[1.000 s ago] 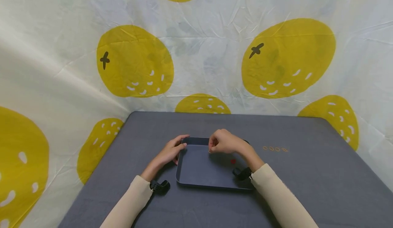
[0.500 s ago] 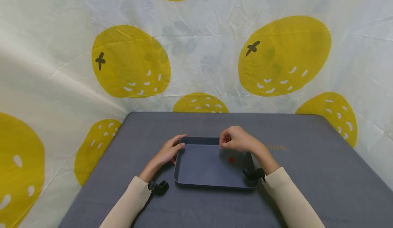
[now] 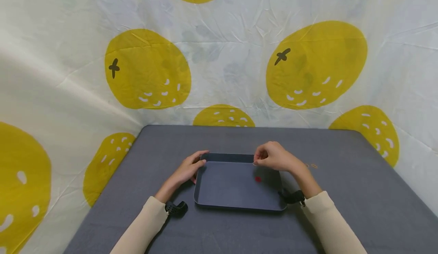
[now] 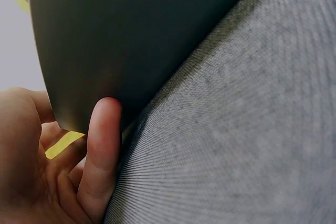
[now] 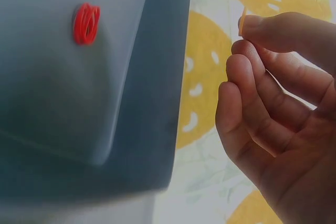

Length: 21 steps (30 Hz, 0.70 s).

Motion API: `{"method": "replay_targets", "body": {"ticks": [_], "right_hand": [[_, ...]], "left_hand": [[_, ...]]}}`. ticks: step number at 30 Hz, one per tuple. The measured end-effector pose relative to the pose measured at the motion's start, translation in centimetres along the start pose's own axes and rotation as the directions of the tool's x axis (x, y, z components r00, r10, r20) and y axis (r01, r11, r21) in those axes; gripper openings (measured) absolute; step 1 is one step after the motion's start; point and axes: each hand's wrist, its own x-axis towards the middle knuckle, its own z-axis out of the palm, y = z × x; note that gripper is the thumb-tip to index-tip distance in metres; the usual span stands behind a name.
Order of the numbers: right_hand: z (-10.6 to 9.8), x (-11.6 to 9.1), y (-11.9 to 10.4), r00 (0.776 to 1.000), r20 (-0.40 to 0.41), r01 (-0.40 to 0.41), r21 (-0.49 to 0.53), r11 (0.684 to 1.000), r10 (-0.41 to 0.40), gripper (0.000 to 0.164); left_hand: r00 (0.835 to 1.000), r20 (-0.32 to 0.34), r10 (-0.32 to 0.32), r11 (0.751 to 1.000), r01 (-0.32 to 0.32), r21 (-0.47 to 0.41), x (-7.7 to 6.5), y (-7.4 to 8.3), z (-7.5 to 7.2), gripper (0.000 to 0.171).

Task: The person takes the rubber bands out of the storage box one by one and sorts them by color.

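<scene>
A dark grey rectangular tray [image 3: 236, 189] lies on the table. My left hand [image 3: 187, 169] grips its far left corner, thumb over the rim and fingers against the outside wall; one fingertip [image 4: 106, 124] shows on that wall in the left wrist view. Above the tray's far right part, my right hand [image 3: 273, 156] pinches a thin orange rubber band [image 5: 242, 22] between thumb and index finger. A small bundle of red rubber bands [image 5: 86, 23] lies inside the tray, toward its right side.
Orange rubber bands [image 3: 314, 166] lie on the grey table [image 3: 342, 193] right of the tray, partly hidden by my right wrist. A white curtain [image 3: 229, 67] printed with yellow fruit hangs behind and left of the table.
My right hand has moved right above the tray, carrying the orange rubber band, and its wrist now covers some bands on the table. The left hand and tray have stayed put.
</scene>
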Motion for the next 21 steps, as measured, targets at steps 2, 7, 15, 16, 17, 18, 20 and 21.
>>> {"method": "replay_targets", "body": {"ticks": [2, 7, 15, 16, 17, 18, 20, 21], "right_hand": [[-0.2, -0.3, 0.2, 1.000, -0.002, -0.014, 0.004, 1.000, 0.014, 0.009], [-0.8, -1.1, 0.8, 0.999, -0.017, -0.049, 0.018, 0.999, 0.050, 0.008], [-1.7, -2.4, 2.1, 0.996, -0.035, -0.077, -0.004, 0.997, 0.077, 0.007], [-1.8, -2.5, 2.3, 0.996, -0.034, -0.080, -0.001, 0.997, 0.080, 0.007], [-1.8, -2.6, 2.4, 0.996, -0.035, -0.086, -0.002, 0.996, 0.086, 0.007], [-1.9, -2.7, 2.5, 0.995, -0.037, -0.088, -0.001, 0.996, 0.088, 0.008], [-2.1, -2.9, 2.6, 0.995, -0.042, -0.093, 0.005, 0.996, 0.093, 0.008], [-2.2, -3.0, 2.7, 0.994, -0.043, -0.097, 0.010, 0.995, 0.097, 0.008]], "left_hand": [[1.000, 0.000, -0.001, 1.000, 0.001, -0.003, 0.0, -0.1, 0.1, 0.047], [1.000, 0.000, -0.006, 1.000, 0.006, -0.017, 0.1, -0.1, 0.1, 0.047], [1.000, 0.005, -0.006, 1.000, 0.006, -0.016, 0.1, 0.0, 0.0, 0.048], [1.000, 0.005, -0.007, 1.000, 0.008, -0.017, 0.1, 0.0, 0.0, 0.048], [1.000, 0.004, -0.009, 1.000, 0.009, -0.016, 0.0, 0.0, 0.0, 0.048], [1.000, 0.001, -0.011, 1.000, 0.011, -0.015, 0.0, 0.0, 0.0, 0.047], [1.000, -0.003, -0.014, 1.000, 0.014, -0.012, 0.0, 0.1, 0.0, 0.047], [1.000, -0.005, -0.015, 1.000, 0.015, -0.011, -0.1, 0.1, 0.0, 0.047]]}}
